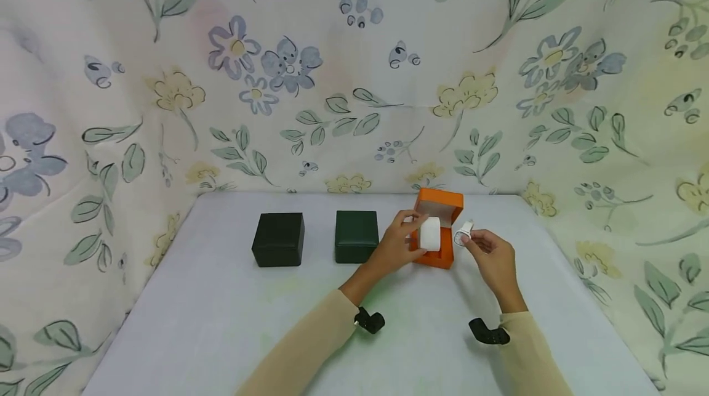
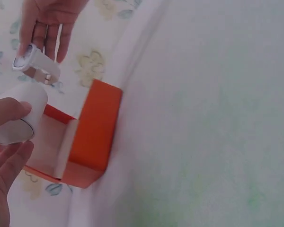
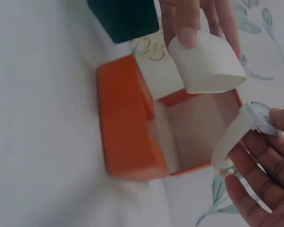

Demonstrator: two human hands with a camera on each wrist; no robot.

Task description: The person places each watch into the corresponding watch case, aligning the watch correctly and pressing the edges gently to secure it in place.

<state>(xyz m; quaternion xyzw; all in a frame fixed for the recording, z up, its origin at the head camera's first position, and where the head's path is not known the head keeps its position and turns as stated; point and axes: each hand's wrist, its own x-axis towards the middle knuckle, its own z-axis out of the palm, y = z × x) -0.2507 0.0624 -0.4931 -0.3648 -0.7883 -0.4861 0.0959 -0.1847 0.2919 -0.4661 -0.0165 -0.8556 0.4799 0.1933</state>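
head view: the left hand (image 1: 400, 237) reaches forward from a beige sleeve, forearm angled toward one o'clock across the table (image 1: 221, 322). its fingers (image 1: 412, 218) and thumb are curled around a white cushion (image 1: 429, 234), which is held just above the open orange box (image 1: 437, 237). the left wrist view confirms this: thumb on top of the cushion (image 2: 20, 116), remaining fingers below it, and the cushion raised over the box (image 2: 92, 130) cavity rather than seated in it.

the right hand (image 1: 493, 257) sits at three o'clock of the orange box, close beside it but not touching, forearm angled toward eleven o'clock. its fingertips pinch a white watch (image 1: 464, 233) with a round face and pale strap. in the right wrist view the watch (image 3: 246, 125) is held between thumb and fingers (image 3: 265, 165), strap hanging down toward the box (image 3: 128, 123) rim; whether the strap touches the rim cannot be determined. the cushion (image 3: 206, 64) appears at twelve o'clock of the box opening, with left fingers over its upper edge.

the orange box stands at the far centre-right of the table, lid raised upright at its rear. a dark green box (image 1: 356, 236) sits at nine o'clock of it, just beside the left hand, lid closed. a black box (image 1: 279, 239) sits further toward nine o'clock, apart from the green one, also closed. a floral cloth (image 1: 354, 76) covers the surrounding walls. a dark wrist mount (image 1: 369, 321) is visible on each forearm.
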